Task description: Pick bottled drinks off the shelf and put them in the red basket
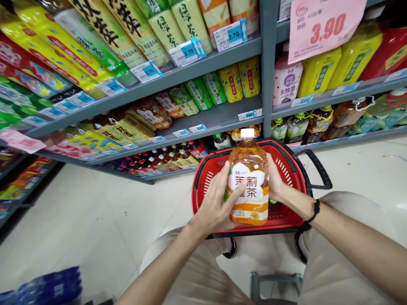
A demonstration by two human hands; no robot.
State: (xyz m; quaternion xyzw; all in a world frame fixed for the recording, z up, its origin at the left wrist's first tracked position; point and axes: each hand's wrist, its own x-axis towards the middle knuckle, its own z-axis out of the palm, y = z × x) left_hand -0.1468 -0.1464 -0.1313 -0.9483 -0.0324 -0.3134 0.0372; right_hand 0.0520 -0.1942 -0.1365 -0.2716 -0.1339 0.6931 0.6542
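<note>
A large bottle of amber tea (249, 182) with a white cap and an orange-and-white label stands upright between my hands, over the red shopping basket (300, 182). My left hand (219, 199) wraps its left side, the thumb lying across the label. On the opposite side my right hand (275, 178) grips it, with most of the fingers hidden behind the bottle. Bits of green show inside the basket behind the bottle; what they belong to is mostly hidden. The basket has a black rim, and its black handle (318, 171) is folded out to the right.
Shelves (206, 63) of bottled drinks rise in front, and a post (269, 63) divides them. A pink price sign (327, 27) hangs at the upper right. Blue-wrapped bottles (51, 288) lie at the lower left. A grey stool-like frame (276, 279) is between my legs.
</note>
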